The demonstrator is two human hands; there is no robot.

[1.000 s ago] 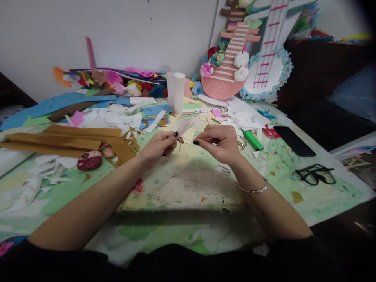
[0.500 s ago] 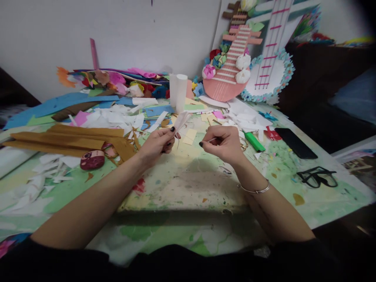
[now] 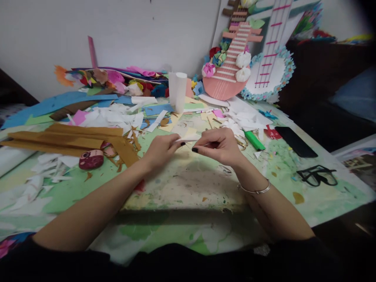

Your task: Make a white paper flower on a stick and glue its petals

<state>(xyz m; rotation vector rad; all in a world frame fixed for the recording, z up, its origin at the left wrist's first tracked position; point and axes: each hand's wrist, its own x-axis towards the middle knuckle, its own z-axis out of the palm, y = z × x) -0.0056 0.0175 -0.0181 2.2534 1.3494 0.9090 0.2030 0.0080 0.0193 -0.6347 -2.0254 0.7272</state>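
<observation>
A small folded white paper piece [image 3: 188,138] lies flat between my two hands above the paint-stained table [image 3: 188,184]. My left hand [image 3: 163,150] pinches its left end with curled fingers. My right hand [image 3: 219,145] is closed beside the paper's right end, fingers pinched on a thin white stick or strip that I cannot make out clearly. A metal bangle [image 3: 254,188] rings my right wrist.
Brown paper strips [image 3: 64,139], white scraps [image 3: 111,115] and coloured sheets cover the left and back. A white paper roll [image 3: 177,91] stands behind my hands. A green lighter [image 3: 254,140], scissors [image 3: 240,143], black phone [image 3: 295,141], glasses [image 3: 319,175] and a paper guitar [image 3: 232,66] lie right.
The white paper piece, held upright in my left hand before, has been lowered flat, and my two hands have come together on it.
</observation>
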